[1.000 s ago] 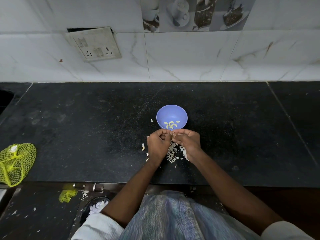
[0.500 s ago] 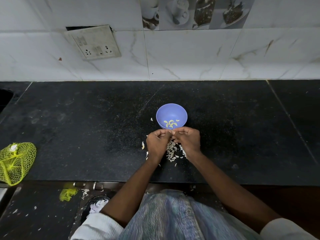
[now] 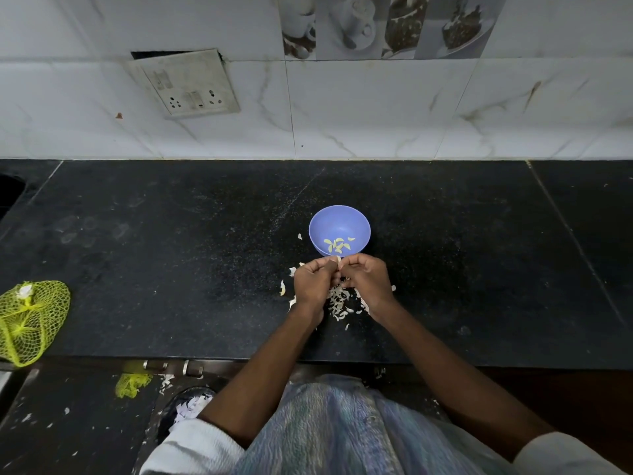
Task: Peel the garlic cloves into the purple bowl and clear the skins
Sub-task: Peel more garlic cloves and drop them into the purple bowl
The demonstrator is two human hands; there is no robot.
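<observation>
The purple bowl [image 3: 339, 231] sits on the black speckled table [image 3: 171, 262], and everything else is placed from it. It is small, round and plain, a matte lilac-blue. In its bottom, toward the near wall, lies a small cluster of peeled garlic cloves [image 3: 337, 245], pale yellow-green and crescent-shaped.

Just in front of the bowl's near rim the two hands meet, knuckles up. The left hand [image 3: 313, 284] and the right hand [image 3: 366, 282] both have their fingers curled inward, and between their fingertips a single pale garlic clove [image 3: 338, 259] shows, pinched by both grips right at the bowl's edge. How much skin is on it is too small to tell.

Under and around the hands, on the side of the bowl nearest the person, a scatter of whitish garlic skins [image 3: 339, 301] lies on the table; a few stray flakes sit just left of the bowl.

Far left of the bowl, at the table's front edge, lies a yellow-green mesh bag [image 3: 32, 320]. Behind the bowl and to the left, a switch and socket plate [image 3: 185, 84] hangs tilted on the white tiled wall. No writing or brand can be read anywhere.
</observation>
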